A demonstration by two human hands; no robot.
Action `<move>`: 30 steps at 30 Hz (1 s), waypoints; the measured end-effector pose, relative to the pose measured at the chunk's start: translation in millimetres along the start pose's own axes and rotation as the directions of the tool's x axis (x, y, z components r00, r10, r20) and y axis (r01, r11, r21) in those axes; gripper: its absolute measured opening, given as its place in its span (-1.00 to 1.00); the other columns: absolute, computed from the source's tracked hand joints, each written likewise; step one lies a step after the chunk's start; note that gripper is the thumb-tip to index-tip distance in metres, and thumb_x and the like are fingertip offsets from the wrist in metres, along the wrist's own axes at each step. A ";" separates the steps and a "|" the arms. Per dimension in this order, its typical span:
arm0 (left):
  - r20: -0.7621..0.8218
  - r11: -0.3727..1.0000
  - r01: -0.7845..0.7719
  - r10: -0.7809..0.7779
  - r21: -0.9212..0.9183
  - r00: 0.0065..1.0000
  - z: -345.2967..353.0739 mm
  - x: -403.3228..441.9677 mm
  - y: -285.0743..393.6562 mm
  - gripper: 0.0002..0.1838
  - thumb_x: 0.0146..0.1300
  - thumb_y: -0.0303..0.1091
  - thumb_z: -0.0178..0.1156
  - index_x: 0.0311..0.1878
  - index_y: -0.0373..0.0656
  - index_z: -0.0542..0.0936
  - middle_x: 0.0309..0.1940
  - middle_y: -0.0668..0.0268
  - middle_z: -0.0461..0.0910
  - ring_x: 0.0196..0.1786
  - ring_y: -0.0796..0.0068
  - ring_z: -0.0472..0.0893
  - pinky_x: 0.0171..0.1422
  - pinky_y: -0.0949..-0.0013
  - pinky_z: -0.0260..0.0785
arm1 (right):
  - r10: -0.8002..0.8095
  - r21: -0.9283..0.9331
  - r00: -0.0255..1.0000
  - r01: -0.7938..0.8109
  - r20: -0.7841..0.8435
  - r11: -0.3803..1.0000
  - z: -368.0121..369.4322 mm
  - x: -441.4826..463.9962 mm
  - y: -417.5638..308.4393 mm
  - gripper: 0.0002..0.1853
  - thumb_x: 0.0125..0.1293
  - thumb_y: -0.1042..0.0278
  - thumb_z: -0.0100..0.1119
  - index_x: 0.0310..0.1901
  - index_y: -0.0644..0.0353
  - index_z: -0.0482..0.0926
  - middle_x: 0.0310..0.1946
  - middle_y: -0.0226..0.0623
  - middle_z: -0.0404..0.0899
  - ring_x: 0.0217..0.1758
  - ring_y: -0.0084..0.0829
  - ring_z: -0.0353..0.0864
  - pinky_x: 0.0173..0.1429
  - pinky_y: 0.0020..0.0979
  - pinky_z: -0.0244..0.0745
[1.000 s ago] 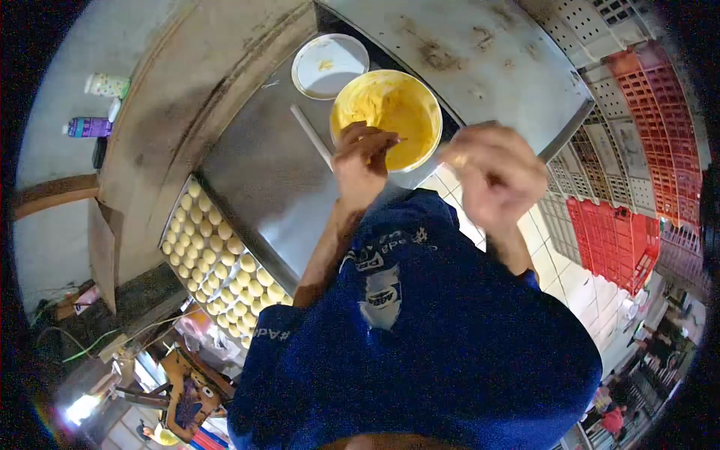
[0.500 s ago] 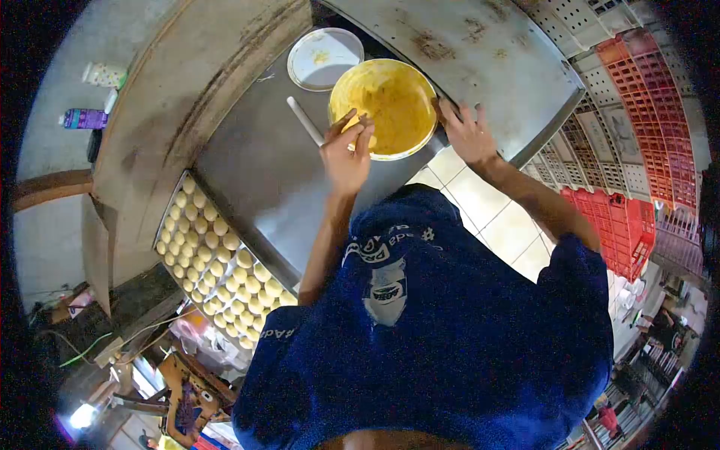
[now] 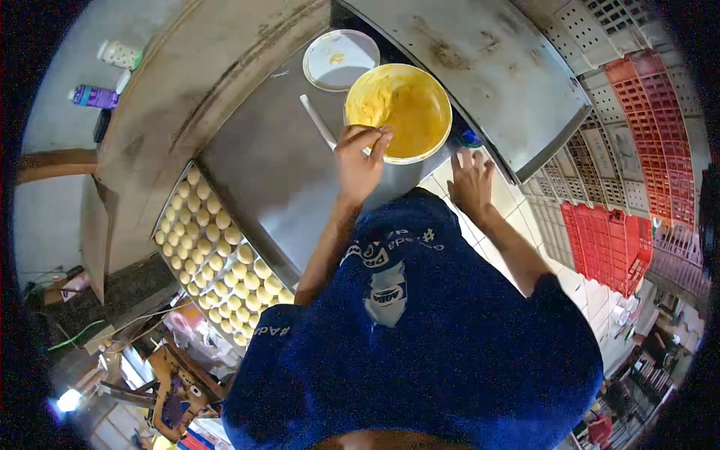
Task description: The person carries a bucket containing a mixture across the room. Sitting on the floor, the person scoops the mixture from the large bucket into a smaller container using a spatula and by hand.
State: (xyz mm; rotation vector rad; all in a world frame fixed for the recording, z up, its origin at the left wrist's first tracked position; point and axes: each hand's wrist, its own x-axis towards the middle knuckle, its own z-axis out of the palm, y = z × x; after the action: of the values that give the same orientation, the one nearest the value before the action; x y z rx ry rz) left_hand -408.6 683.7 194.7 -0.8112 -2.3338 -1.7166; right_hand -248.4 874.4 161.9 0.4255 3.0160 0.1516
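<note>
A white bucket of thick yellow mixture stands at the counter's front edge. My left hand is at its near-left rim, fingers curled and pinched together over the rim; what they grip, if anything, is hidden. A white stick-like handle runs toward that hand from the left, its lower end hidden behind the hand. My right hand is off the bucket, just below its right side, with fingers apart and nothing visible in it. A white lid smeared with yellow lies behind the bucket.
A tray of pale round dough balls sits left of the dark metal counter. On the right are a raised metal sheet and stacked crates, including a red crate. A small blue object lies beside the bucket.
My right hand has drawn back from the bucket's right rim toward my body. My left hand stays at the near-left rim, fingers more curled. Yellow mixture now looks heaped on the bucket's left.
</note>
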 end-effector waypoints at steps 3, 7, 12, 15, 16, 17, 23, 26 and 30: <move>0.007 1.000 -0.016 0.016 0.024 1.000 -5.9 8.7 -5.3 -0.92 0.12 -0.49 0.37 -0.30 -0.23 0.74 -0.34 0.20 0.72 -0.21 0.26 0.64 -0.03 0.28 0.45 | 0.107 0.168 0.993 -0.098 -0.049 0.981 -5.2 -14.5 -12.4 -0.36 0.03 0.14 0.45 0.19 0.12 0.53 0.24 -0.16 0.35 0.28 -0.03 0.31 0.23 0.14 0.28; -0.053 0.995 0.089 -0.091 -0.033 0.994 -15.1 17.7 6.8 -0.90 0.17 -0.47 0.35 -0.28 -0.29 0.74 -0.35 0.19 0.73 -0.18 0.32 0.65 -0.02 0.32 0.45 | 0.343 0.483 0.939 -0.291 -0.022 0.826 -9.0 -18.6 -22.1 -0.44 0.03 0.13 0.46 0.10 0.08 0.60 0.17 -0.16 0.43 0.24 -0.04 0.36 0.17 0.09 0.36; -0.180 0.976 0.201 -0.212 -0.079 0.960 -36.2 31.2 8.2 -0.85 0.26 -0.43 0.33 -0.21 -0.33 0.73 -0.34 0.21 0.72 -0.22 0.55 0.61 -0.01 0.47 0.41 | 0.330 0.653 0.943 -0.233 -0.027 0.720 6.7 -22.8 -23.7 -0.51 0.04 0.18 0.45 0.04 0.07 0.63 0.10 -0.14 0.49 0.15 -0.03 0.45 0.11 0.01 0.46; -0.302 0.831 0.311 -0.476 -0.460 0.826 -54.7 37.5 -5.7 -0.85 0.31 -0.47 0.29 -0.16 -0.38 0.68 -0.29 0.24 0.69 -0.20 0.55 0.62 0.07 0.46 0.42 | 0.310 0.698 0.949 -0.182 -0.060 0.693 16.0 -26.1 -24.0 -0.53 0.01 0.19 0.46 0.01 0.09 0.65 0.05 -0.10 0.52 0.10 -0.01 0.48 0.13 -0.06 0.47; -0.312 0.837 0.303 -0.469 -0.455 0.826 -61.9 42.7 -15.8 -0.85 0.31 -0.47 0.29 -0.16 -0.38 0.68 -0.29 0.24 0.69 -0.20 0.55 0.62 0.07 0.46 0.42 | 0.299 0.719 0.953 -0.172 -0.053 0.673 16.8 -26.1 -24.0 -0.53 0.00 0.19 0.46 0.00 0.10 0.65 0.03 -0.08 0.52 0.09 0.00 0.49 0.15 -0.07 0.46; -0.303 0.669 0.289 -0.622 -0.685 0.722 -68.3 49.6 -27.4 -0.86 0.31 -0.49 0.28 -0.16 -0.38 0.65 -0.27 0.23 0.68 -0.18 0.52 0.63 0.10 0.42 0.45 | 0.283 0.700 0.956 -0.150 -0.078 0.698 16.2 -26.7 -23.8 -0.53 0.00 0.21 0.47 0.00 0.12 0.65 0.03 -0.06 0.53 0.10 0.00 0.48 0.19 -0.07 0.43; -0.285 0.559 0.149 -0.611 -0.815 0.738 -76.7 52.6 -28.3 -0.92 0.31 -0.53 0.26 -0.17 -0.33 0.63 -0.18 0.19 0.68 -0.12 0.37 0.67 0.16 0.32 0.50 | 0.283 0.800 0.957 -0.121 -0.063 0.588 -10.4 -24.2 -25.1 -0.59 0.11 0.32 0.43 0.02 0.20 0.65 -0.06 -0.06 0.62 0.04 -0.14 0.60 0.19 -0.17 0.47; -0.213 0.985 -0.174 0.168 -0.010 0.962 -66.7 38.2 12.6 -0.93 0.23 -0.47 0.32 -0.23 -0.20 0.71 -0.14 0.23 0.71 -0.01 0.34 0.66 0.14 0.25 0.46 | 0.194 0.921 0.901 -0.376 0.389 -0.099 -59.5 -21.3 -35.7 -0.64 0.27 0.27 0.36 0.02 0.31 0.63 -0.14 -0.15 0.69 -0.04 -0.31 0.66 0.13 -0.32 0.51; 0.127 0.674 -0.730 0.719 0.111 0.683 -29.6 14.1 31.2 -0.89 0.13 -0.44 0.35 -0.25 -0.16 0.74 -0.14 0.29 0.72 0.01 0.38 0.62 0.10 0.22 0.43 | -0.007 0.638 0.909 -0.298 0.416 -0.710 -134.4 0.6 -61.0 -0.67 0.47 0.19 0.15 -0.14 0.35 0.68 -0.27 -0.34 0.70 -0.20 -0.57 0.60 -0.04 -0.49 0.50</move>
State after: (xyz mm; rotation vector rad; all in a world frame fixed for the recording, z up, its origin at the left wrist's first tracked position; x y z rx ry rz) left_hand -411.2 667.8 237.0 -1.5245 -1.7354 -1.1413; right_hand -279.6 804.7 288.3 0.9345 1.2237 -2.8186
